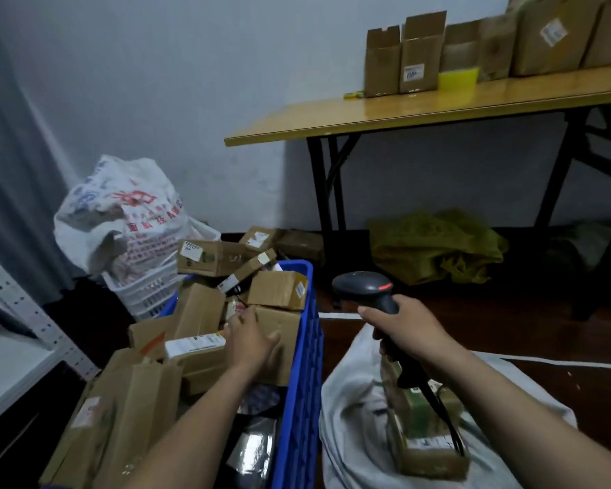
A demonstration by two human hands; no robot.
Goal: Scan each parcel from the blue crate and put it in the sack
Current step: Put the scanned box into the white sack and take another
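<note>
Two hands work low in the frame. The left hand point(251, 338) lies on a cardboard parcel point(286, 326) inside the blue crate point(306, 375) at lower centre, fingers stretched toward its far edge and thumb spread; whether it grips cannot be told. The right hand point(403, 330) is curled tight round the handle of a black scanner point(364, 287), above the white sack point(350, 418) at lower right, where a taped box point(424, 442) lies.

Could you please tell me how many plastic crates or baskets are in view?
2: the blue crate under the left hand, and a white basket behind it, holding a printed bag.
</note>
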